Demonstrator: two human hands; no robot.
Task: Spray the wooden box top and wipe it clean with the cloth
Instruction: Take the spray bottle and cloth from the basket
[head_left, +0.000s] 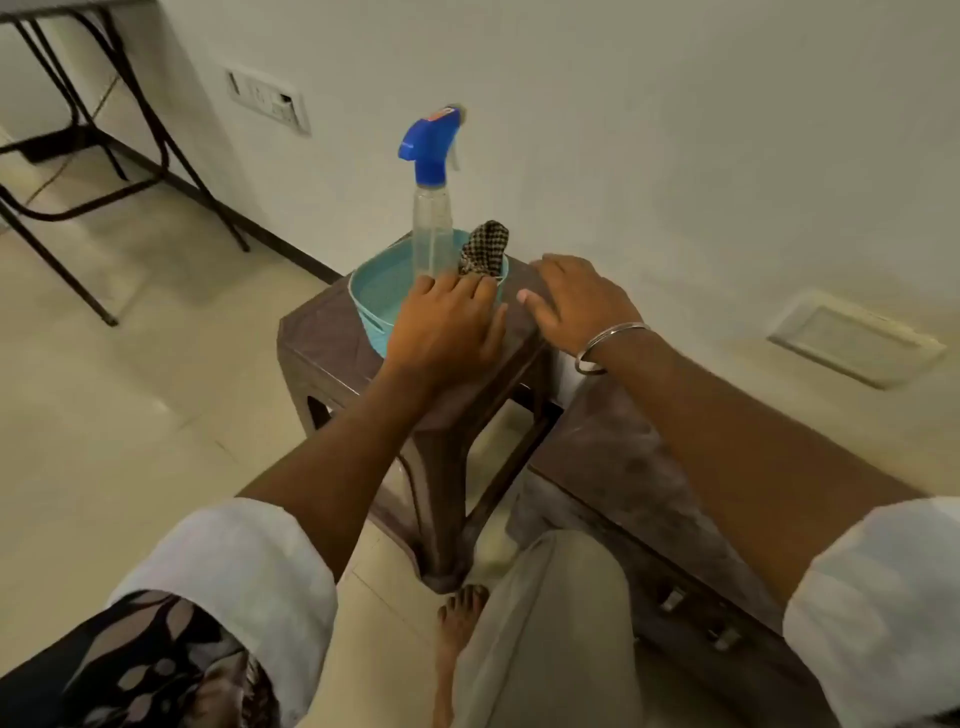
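My left hand (447, 325) sits just left of the frame's centre, palm down, fingers fairly straight and gripping nothing. It lies over the near rim of a teal basin (374, 291), with its fingertips up by the foot of the spray bottle (432, 228) and the lower end of the cloth (483, 252). I cannot tell whether they touch either one.

My right hand (579, 301) is just to the right of it, also flat with relaxed, spread fingers. It rests on the right-hand edge of a brown stool (322, 348) and holds nothing. A metal bangle (597, 358) circles that wrist.

The spray bottle stands upright inside the basin, clear-bodied with a blue trigger head, above my left hand in the frame. The checked cloth is bunched at the basin's far right rim, just beside the bottle. The basin itself sits on top of the stool.

The wooden box (623, 457) is at the lower right of the frame, just beside the stool and under my right forearm. Its dark top looks dusty and grey-streaked.

Both forearms come in from the bottom corners with white sleeves (234, 571) rolled up. A bare foot (457, 629) is on the pale tiled floor at bottom centre.

In the upper left, a black metal table frame (130, 104) stands by the wall, with a switch plate (267, 98) to its right.
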